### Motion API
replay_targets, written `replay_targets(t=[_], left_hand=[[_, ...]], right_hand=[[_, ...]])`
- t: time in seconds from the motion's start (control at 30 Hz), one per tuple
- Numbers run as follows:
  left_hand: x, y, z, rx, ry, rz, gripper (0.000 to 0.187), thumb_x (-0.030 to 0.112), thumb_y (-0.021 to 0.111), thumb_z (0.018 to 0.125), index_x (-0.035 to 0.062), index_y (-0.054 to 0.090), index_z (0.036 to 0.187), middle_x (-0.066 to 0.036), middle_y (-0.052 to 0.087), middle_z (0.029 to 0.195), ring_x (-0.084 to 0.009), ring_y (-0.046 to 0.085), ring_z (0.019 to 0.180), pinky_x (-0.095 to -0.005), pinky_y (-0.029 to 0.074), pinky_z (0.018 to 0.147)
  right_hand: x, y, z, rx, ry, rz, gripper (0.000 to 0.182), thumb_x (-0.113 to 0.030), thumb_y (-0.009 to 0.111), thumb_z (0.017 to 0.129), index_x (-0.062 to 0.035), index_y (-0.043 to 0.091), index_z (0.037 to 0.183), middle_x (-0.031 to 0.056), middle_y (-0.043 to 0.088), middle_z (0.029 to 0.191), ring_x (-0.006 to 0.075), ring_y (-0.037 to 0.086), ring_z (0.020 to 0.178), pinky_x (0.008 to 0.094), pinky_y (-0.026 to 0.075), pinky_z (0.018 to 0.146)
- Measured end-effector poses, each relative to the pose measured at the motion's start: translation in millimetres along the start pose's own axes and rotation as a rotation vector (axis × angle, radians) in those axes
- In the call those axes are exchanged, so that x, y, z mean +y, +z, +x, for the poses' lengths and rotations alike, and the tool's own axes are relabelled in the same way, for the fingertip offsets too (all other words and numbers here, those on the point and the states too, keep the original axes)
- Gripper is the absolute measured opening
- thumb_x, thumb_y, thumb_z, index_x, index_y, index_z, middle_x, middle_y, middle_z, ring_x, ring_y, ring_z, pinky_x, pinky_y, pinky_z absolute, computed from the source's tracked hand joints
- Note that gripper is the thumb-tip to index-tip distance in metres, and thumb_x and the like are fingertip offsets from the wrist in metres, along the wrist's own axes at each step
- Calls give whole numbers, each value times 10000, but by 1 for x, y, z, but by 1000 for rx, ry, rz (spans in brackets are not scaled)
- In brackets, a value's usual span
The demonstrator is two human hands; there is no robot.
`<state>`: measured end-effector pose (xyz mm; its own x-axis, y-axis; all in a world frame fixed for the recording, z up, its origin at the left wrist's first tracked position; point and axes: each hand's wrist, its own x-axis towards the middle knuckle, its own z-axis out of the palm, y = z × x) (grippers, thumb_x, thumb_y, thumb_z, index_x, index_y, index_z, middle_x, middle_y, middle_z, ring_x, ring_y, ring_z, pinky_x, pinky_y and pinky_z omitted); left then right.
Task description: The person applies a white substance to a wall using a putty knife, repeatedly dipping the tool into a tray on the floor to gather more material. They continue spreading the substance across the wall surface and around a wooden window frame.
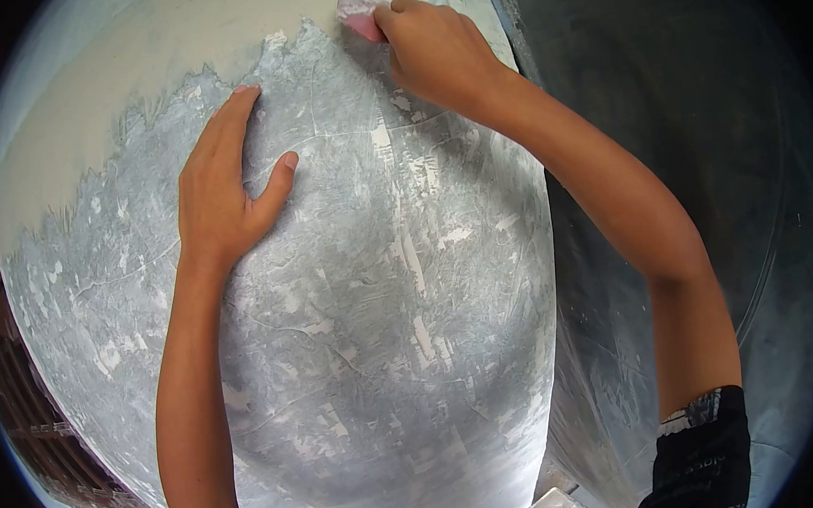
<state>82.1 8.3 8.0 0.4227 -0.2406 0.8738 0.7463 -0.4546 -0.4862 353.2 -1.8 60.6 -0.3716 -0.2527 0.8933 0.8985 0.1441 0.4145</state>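
Note:
A large pale grey sheet-like surface (332,258) with white patches and thin raised lines fills the middle of the view. A cream layer (162,55) with a jagged lower edge covers its upper left part. My left hand (225,177) rests flat on the grey area, just below that edge, thumb spread from the fingers. At the top, my right hand (441,52) grips a small pink piece with a whitish end (361,19), held against the surface near the cream layer. Its exact kind is not clear, and my fingers cover part of it.
A dark grey panel (675,70) stands along the right, beyond the surface's edge. Brown slatted wood (35,416) shows at the lower left. A pale block-like object (557,507) lies at the bottom right.

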Motion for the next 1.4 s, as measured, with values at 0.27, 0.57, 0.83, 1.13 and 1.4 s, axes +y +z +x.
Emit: replay_targets(t=[0.27, 0.57, 0.83, 1.13, 1.4], left_hand=[[0, 0, -1, -5, 8, 10, 634, 348, 617, 863, 70, 512, 1423, -171, 549, 1437, -356, 511, 1344, -443, 398, 1122], [-2, -1, 1, 45, 40, 6, 630, 360, 664, 845, 28, 552, 1368, -197, 582, 1390, -356, 565, 1282, -430, 461, 1060], [-3, -1, -2, 19, 0, -68, 590, 304, 632, 877, 68, 523, 1407, -172, 552, 1431, -356, 522, 1328, -425, 412, 1105], [3, 3, -18, 53, -30, -104, 568, 340, 590, 933, 63, 510, 1423, -176, 546, 1438, -354, 510, 1342, -422, 393, 1120], [85, 6, -110, -33, -185, -439, 611, 417, 510, 998, 20, 453, 1458, -188, 525, 1455, -347, 473, 1380, -452, 347, 1155]], right_hand=[[63, 35, 66, 14, 241, -33, 161, -105, 554, 885, -11, 668, 949, 228, 675, 979, 404, 681, 888, 497, 538, 762], [8, -6, 47, 26, 124, 76, 133, 16, 608, 807, 3, 638, 936, 181, 678, 911, 374, 693, 852, 479, 553, 740], [-18, 14, 15, -83, -4, -71, 154, 6, 608, 800, -3, 606, 953, 172, 656, 951, 371, 685, 842, 464, 555, 713], [-83, -93, -146, -403, 586, 662, 100, 9, 610, 831, 46, 655, 912, 125, 638, 814, 239, 620, 704, 366, 489, 609], [-94, -150, -249, -454, 1328, 1463, 172, -178, 633, 989, -23, 696, 949, 23, 667, 844, 99, 566, 665, 268, 472, 618]])
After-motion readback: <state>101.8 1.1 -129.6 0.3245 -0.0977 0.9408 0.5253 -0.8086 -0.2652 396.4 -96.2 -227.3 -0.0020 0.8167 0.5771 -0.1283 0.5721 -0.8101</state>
